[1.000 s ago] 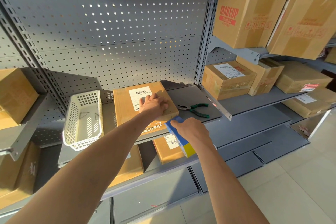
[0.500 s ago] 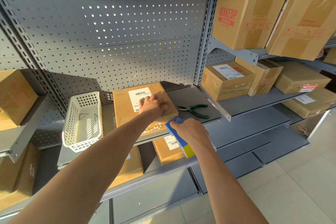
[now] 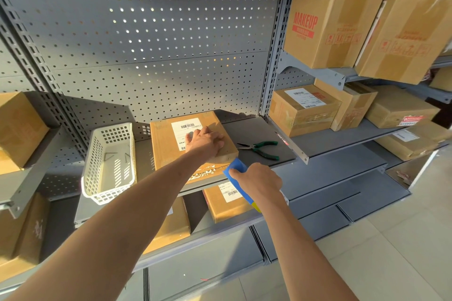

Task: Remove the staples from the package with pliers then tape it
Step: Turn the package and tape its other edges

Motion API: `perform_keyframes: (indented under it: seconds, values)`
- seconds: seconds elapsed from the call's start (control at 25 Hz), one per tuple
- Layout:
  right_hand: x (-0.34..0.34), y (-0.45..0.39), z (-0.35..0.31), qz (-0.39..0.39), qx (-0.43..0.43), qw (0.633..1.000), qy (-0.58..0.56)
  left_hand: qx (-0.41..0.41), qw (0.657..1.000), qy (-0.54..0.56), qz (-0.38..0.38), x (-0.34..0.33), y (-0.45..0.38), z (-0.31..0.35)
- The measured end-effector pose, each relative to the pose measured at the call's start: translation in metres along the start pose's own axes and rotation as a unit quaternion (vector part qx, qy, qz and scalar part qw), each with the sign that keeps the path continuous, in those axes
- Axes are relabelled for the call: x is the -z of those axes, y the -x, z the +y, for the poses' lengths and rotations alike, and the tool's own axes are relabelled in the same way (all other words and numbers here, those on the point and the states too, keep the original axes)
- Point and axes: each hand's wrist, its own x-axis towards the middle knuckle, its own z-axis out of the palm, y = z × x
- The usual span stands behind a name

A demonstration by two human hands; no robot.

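A flat cardboard package (image 3: 168,146) with a white barcode label lies on the grey shelf (image 3: 247,129). My left hand (image 3: 204,140) rests flat on its top near the right edge, fingers fairly straight. My right hand (image 3: 256,179) grips a blue and yellow tape dispenser (image 3: 238,170) at the package's front right corner; most of the dispenser is hidden under the hand. Green-handled pliers (image 3: 260,149) lie on the shelf just right of the package, untouched.
A white plastic basket (image 3: 110,166) stands left of the package. Cardboard boxes (image 3: 303,110) fill the shelves to the right, above, below and at far left. A perforated grey back panel (image 3: 146,44) rises behind. Tiled floor lies at lower right.
Both hands and the dispenser stay almost in place; the dispenser has edged slightly up against the package's front corner.
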Motion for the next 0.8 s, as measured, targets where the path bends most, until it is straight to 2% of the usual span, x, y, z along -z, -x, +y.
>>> perform_keyframes:
  seconds: [0.4, 0.8]
  values:
    - [-0.009, 0.004, 0.019, 0.01, -0.015, 1.0, 0.008, 0.021, 0.999, -0.019, -0.042, 0.012, -0.004, 0.005]
    - [-0.02, 0.011, 0.031, 0.02, -0.006, 0.999, -0.047, -0.027, 0.997, -0.037, -0.059, 0.018, -0.002, -0.004]
